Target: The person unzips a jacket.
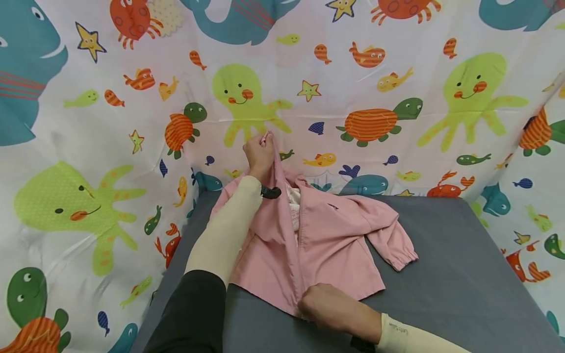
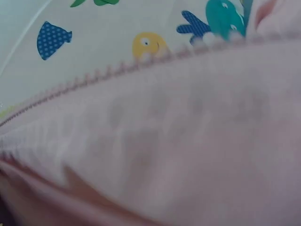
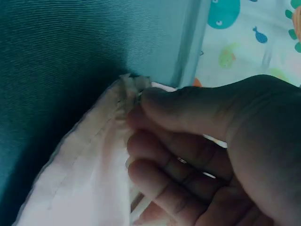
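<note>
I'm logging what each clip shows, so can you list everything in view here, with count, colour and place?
Jacket: one, pink, spread on the table, front open, one sleeve lying out to the side.
Table: one, dark grey, under the jacket.
Curtain: white with sea animals, hung behind and beside the table.
Left hand: lifted at the far end, its grip pinching the jacket's front edge near the collar.
Right hand: at the near hem, thumb and fingers pinching the bottom of the front edge.
Sleeves: cream, on both forearms.

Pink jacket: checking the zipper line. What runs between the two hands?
In the head view, the pink jacket's front edge stretches between left hand and right hand.
</note>
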The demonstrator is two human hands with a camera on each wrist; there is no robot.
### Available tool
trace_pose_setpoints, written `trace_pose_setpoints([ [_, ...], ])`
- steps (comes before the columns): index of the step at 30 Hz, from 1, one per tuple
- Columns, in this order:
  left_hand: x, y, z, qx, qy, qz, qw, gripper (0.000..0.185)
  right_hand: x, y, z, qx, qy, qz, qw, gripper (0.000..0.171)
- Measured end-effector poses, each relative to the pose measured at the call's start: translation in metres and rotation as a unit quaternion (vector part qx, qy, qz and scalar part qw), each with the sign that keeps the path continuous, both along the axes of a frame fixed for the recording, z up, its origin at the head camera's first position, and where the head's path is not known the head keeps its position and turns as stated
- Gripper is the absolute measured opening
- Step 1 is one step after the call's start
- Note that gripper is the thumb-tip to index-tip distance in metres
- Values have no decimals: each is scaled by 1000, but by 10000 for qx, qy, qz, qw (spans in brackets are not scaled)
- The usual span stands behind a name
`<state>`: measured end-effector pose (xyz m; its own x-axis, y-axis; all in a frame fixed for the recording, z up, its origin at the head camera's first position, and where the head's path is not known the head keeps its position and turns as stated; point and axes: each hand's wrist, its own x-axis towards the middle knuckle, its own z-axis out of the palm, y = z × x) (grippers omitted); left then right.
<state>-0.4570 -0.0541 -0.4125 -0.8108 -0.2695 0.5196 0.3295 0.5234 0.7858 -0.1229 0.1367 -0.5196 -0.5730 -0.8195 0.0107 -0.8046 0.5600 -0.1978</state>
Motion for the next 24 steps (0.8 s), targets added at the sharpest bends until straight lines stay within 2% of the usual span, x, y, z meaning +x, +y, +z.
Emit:
trace_pose_setpoints([
  [3,3,-4,-4,-39,-28,-172,9998,44,-1,1,-1,-208,-287,9,9994,28],
  [8,8,-15,-13,-219,-200,-650,9974,43,-5,6,-4,-647,-542,375,9957,20],
  [11,12,-21,-19,-359,-357,-950,9942,34,-8,11,-3,-998,-698,405,9917,14],
  [14,14,-27,-26,-561,-533,-1095,9910,30,-14,18,0,-1295,-677,97,9892,14],
  [18,16,-33,-34,-801,-672,-1040,9891,50,-24,29,9,-1488,-668,-459,9855,31],
  [24,31,-38,-40,-914,-559,-1067,9885,61,-37,44,22,-1700,-628,-1089,9774,40],
])
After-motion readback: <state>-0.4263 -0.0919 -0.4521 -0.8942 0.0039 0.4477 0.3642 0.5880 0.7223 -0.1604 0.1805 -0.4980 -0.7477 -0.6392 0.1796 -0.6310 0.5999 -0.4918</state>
